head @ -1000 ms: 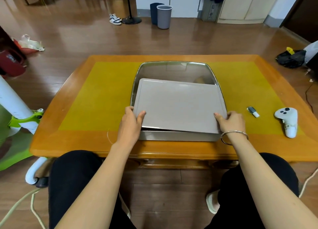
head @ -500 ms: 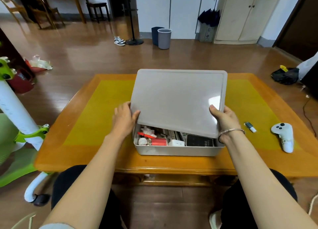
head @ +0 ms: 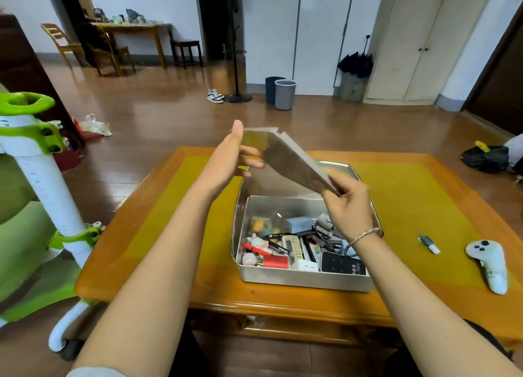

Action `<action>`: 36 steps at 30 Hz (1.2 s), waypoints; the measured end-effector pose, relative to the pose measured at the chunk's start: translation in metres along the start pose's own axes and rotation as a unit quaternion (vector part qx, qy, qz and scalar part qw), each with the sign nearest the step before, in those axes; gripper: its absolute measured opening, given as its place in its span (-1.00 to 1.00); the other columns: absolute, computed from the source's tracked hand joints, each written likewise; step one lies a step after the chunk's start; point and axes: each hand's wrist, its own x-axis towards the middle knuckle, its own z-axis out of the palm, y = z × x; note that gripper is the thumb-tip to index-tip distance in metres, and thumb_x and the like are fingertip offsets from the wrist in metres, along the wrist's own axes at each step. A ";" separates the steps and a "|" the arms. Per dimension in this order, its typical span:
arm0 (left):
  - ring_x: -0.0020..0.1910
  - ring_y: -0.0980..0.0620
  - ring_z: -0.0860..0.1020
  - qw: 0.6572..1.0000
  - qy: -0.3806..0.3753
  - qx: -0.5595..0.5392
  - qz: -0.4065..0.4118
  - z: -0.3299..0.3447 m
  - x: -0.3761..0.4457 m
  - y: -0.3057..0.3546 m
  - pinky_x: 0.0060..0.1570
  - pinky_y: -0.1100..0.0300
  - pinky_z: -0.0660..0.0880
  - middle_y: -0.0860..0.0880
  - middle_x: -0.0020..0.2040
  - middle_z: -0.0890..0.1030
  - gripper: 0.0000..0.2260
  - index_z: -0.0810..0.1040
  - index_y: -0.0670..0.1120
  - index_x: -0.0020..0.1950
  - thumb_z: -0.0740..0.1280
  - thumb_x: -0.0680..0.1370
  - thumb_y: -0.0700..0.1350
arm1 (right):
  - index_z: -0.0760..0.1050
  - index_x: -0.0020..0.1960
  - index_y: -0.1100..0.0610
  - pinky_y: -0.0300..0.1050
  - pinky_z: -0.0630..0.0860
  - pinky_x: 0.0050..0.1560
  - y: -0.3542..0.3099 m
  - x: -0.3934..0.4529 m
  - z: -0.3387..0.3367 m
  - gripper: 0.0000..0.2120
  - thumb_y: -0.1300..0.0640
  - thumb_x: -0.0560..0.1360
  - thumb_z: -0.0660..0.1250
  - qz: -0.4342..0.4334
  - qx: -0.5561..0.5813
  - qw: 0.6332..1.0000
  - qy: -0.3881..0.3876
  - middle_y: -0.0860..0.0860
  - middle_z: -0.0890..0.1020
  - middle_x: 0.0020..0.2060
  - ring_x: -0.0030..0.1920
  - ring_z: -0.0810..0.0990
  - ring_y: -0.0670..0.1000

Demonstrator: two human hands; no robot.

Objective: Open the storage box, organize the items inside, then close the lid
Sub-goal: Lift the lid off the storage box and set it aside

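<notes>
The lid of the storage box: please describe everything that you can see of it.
The lid is a flat grey panel, plastic by its look, with a raised rim along its edge. It is off the storage box and held in the air above the box's far side, tilted steeply, its high corner to the left. The left hand holds the upper end, thumb up and fingers under the panel. The right hand pinches the lower end. Only the hands touch it.

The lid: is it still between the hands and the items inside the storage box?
No. Both hands hold the lid tilted in the air, the left hand at its upper end, the right hand at its lower end. The storage box is open below, and its items lie uncovered.
</notes>
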 end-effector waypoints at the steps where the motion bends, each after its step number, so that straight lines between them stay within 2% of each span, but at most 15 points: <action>1: -0.19 0.05 0.67 1.000 -0.005 0.002 -0.018 -0.004 -0.001 0.002 -0.37 0.23 0.50 -0.05 -0.04 0.65 -0.56 0.39 -0.05 0.21 -0.01 0.63 0.25 | 0.63 0.01 0.11 -0.20 0.39 -0.26 0.001 -0.001 0.002 -0.73 0.39 0.41 0.38 -0.049 -0.068 0.996 -0.025 -0.07 0.60 -0.30 -0.28 0.53 -0.02; 3: -0.25 0.13 0.65 0.999 -0.006 0.024 -0.046 -0.011 -0.004 -0.002 -0.39 0.23 0.55 -0.04 -0.02 0.60 -0.66 0.37 -0.09 0.24 0.18 0.62 0.13 | 0.63 -0.02 0.12 -0.12 0.39 -0.21 0.002 -0.001 0.005 -0.72 0.41 0.36 0.41 -0.143 -0.169 0.974 -0.054 -0.01 0.64 -0.25 -0.24 0.56 0.07; 5: -0.22 0.11 0.61 0.997 0.011 0.010 -0.080 -0.017 -0.003 -0.014 -0.41 0.26 0.56 -0.04 0.05 0.53 -0.69 0.32 -0.09 0.30 0.29 0.58 -0.14 | 0.63 0.03 0.09 -0.07 0.42 -0.13 0.003 -0.002 0.008 -0.68 0.38 0.35 0.42 -0.201 -0.200 0.955 -0.087 -0.04 0.67 -0.14 -0.13 0.60 0.04; 7: -0.13 0.06 0.57 0.993 0.030 -0.005 -0.114 -0.023 -0.001 -0.027 -0.40 0.28 0.55 -0.09 0.17 0.48 -0.53 0.24 -0.16 0.45 0.26 0.57 -0.29 | 0.61 0.09 0.01 -0.07 0.34 0.01 0.004 -0.004 0.012 -0.76 0.12 0.43 0.39 -0.196 -0.210 0.948 -0.140 -0.10 0.66 -0.01 0.02 0.57 0.00; 9: -0.02 -0.01 0.54 0.990 0.056 -0.001 -0.128 -0.032 0.000 -0.041 -0.25 0.24 0.54 -0.17 0.31 0.44 -0.45 0.10 -0.21 0.54 0.22 0.58 -0.34 | 0.54 0.20 -0.05 -0.09 0.23 0.17 0.008 -0.007 0.021 -0.61 -0.21 0.49 0.19 -0.088 -0.203 0.959 -0.178 -0.13 0.55 0.17 0.21 0.42 -0.05; 10: 0.02 -0.03 0.54 0.990 0.062 -0.004 -0.127 -0.037 0.000 -0.048 -0.17 0.21 0.52 -0.20 0.34 0.44 -0.46 0.10 -0.21 0.54 0.19 0.59 -0.36 | 0.48 0.27 -0.05 -0.08 0.20 0.25 0.012 -0.009 0.026 -0.54 -0.26 0.51 0.11 -0.017 -0.189 0.966 -0.174 -0.12 0.48 0.25 0.30 0.34 -0.06; 11: 0.02 -0.04 0.55 0.990 0.061 -0.009 -0.124 -0.043 0.000 -0.055 -0.14 0.20 0.52 -0.21 0.33 0.47 -0.49 0.14 -0.20 0.53 0.17 0.59 -0.37 | 0.40 0.34 -0.01 -0.04 0.19 0.30 0.017 -0.009 0.032 -0.52 -0.24 0.54 0.08 0.051 -0.175 0.970 -0.160 -0.07 0.43 0.30 0.35 0.29 -0.02; 13: -0.01 -0.03 0.59 0.992 0.051 -0.018 -0.114 -0.057 -0.001 -0.068 -0.16 0.20 0.53 -0.21 0.28 0.53 -0.57 0.27 -0.19 0.48 0.14 0.60 -0.38 | 0.29 0.41 0.10 -0.07 0.27 0.29 0.025 -0.008 0.044 -0.53 -0.09 0.59 0.14 0.170 -0.125 0.963 -0.169 0.03 0.43 0.30 0.34 0.35 0.05; 16: 0.02 -0.02 0.60 0.991 0.059 -0.039 -0.113 -0.081 0.003 -0.083 -0.11 0.19 0.54 -0.18 0.26 0.56 -0.60 0.30 -0.19 0.46 0.12 0.61 -0.37 | 0.34 0.33 0.20 -0.11 0.43 0.17 0.027 -0.004 0.071 -0.65 0.12 0.58 0.20 0.268 -0.037 0.939 -0.214 0.10 0.54 0.19 0.20 0.51 0.10; 20: 0.03 -0.03 0.56 0.980 0.149 0.037 -0.128 -0.107 0.010 -0.102 -0.08 0.17 0.51 -0.12 0.25 0.53 -0.62 0.30 -0.13 0.46 0.10 0.64 -0.31 | 0.39 0.21 0.25 -0.05 0.45 0.03 0.021 -0.008 0.114 -0.75 0.15 0.59 0.17 0.237 -0.117 0.941 -0.213 0.19 0.58 0.04 0.06 0.53 0.19; 23: 0.14 -0.01 0.48 0.955 0.226 0.169 -0.095 -0.125 0.013 -0.116 0.08 0.25 0.35 -0.13 0.27 0.51 -0.68 0.37 -0.16 0.39 0.07 0.65 -0.28 | 0.40 0.15 0.23 0.07 0.47 0.08 0.016 -0.022 0.148 -0.77 0.11 0.60 0.14 0.206 -0.165 0.933 -0.246 0.17 0.54 0.03 0.05 0.52 0.17; 25: 0.18 -0.05 0.47 0.935 0.251 0.241 -0.068 -0.138 0.011 -0.128 0.01 0.31 0.28 -0.16 0.25 0.52 -0.69 0.40 -0.19 0.36 0.05 0.65 -0.26 | 0.39 0.22 0.19 0.09 0.44 0.16 0.014 -0.032 0.167 -0.73 0.08 0.60 0.12 0.180 -0.192 0.928 -0.264 0.13 0.50 0.10 0.11 0.50 0.14; 29: 0.20 -0.26 0.46 0.899 0.282 0.329 -0.060 -0.164 0.004 -0.150 -0.02 0.12 0.28 -0.24 0.22 0.54 -0.70 0.42 -0.14 0.35 0.07 0.65 -0.20 | 0.38 0.27 0.14 0.08 0.34 0.21 0.017 -0.046 0.192 -0.68 0.03 0.58 0.12 0.125 -0.253 0.911 -0.300 0.12 0.43 0.18 0.21 0.39 0.14; 32: 0.19 -0.28 0.46 0.890 0.281 0.353 -0.068 -0.177 0.001 -0.166 0.03 0.06 0.33 -0.26 0.23 0.54 -0.70 0.44 -0.15 0.34 0.09 0.64 -0.21 | 0.38 0.31 0.14 0.08 0.28 0.27 0.020 -0.055 0.204 -0.62 -0.02 0.56 0.14 0.085 -0.279 0.899 -0.326 0.11 0.36 0.30 0.30 0.29 0.13; 36: 0.20 -0.31 0.45 0.882 0.259 0.382 -0.093 -0.188 0.000 -0.192 0.07 0.03 0.35 -0.28 0.25 0.52 -0.71 0.44 -0.16 0.33 0.10 0.64 -0.21 | 0.23 0.45 0.17 0.13 0.02 0.45 0.027 -0.065 0.214 -0.48 -0.06 0.57 0.13 0.059 -0.310 0.869 -0.381 0.10 0.17 0.48 0.49 0.05 0.14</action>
